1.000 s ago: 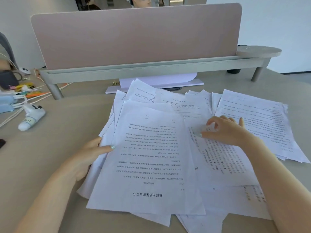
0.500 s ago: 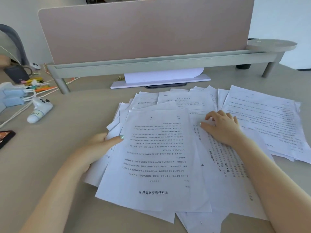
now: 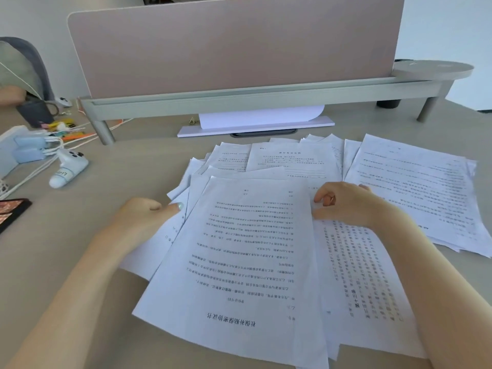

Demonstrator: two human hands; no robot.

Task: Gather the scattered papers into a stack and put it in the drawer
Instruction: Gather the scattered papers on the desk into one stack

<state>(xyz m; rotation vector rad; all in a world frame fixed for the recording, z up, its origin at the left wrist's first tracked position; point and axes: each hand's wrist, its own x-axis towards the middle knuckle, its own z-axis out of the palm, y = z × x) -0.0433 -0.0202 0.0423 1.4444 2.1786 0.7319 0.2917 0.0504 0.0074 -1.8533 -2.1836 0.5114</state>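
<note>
Several white printed papers [image 3: 239,249] lie fanned and overlapping on the beige desk [image 3: 106,182]. A separate loose pile of sheets [image 3: 415,187] lies to the right. My left hand [image 3: 141,219] holds the left edge of the near pile, thumb on top and fingers under the sheets. My right hand [image 3: 343,203] rests on the sheets between the piles, fingers curled and pinching the right edge of the top sheet. No drawer is in view.
A pink divider panel [image 3: 234,43] on a grey shelf rail [image 3: 239,99] closes the back of the desk. A white tube [image 3: 66,171], chargers and cables [image 3: 29,150], and a phone [image 3: 10,214] lie at the left. A dark mug [image 3: 34,113] stands far left.
My right hand has slid left and now meets the top sheet's right edge. The papers have bunched closer together, and the camera has moved nearer to the desk.
</note>
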